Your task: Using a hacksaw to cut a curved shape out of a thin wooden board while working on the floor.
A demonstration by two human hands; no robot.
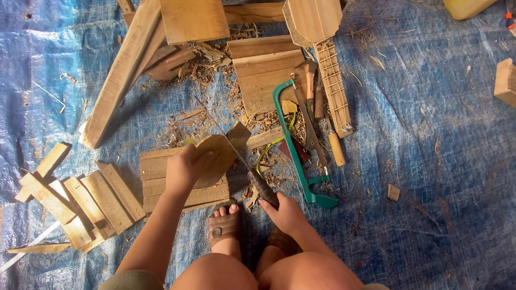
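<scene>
Where the crinkled blue plastic tarp (430,161) spreads under everything, strewn with long pale wooden planks (121,75), a green-framed hacksaw (293,145) and curled wood shavings (177,131). Resting on a block of stacked short boards (158,180), just in front of a sandalled foot (224,225): a flat, rounded piece of thin brown wood (217,156), clamped at its near edge by the left hand (185,169), fingers curled fully over it. Wrapped tight in the right hand (285,212): the dark handle of a thin-bladed saw (226,137), blade laid across that piece.
</scene>
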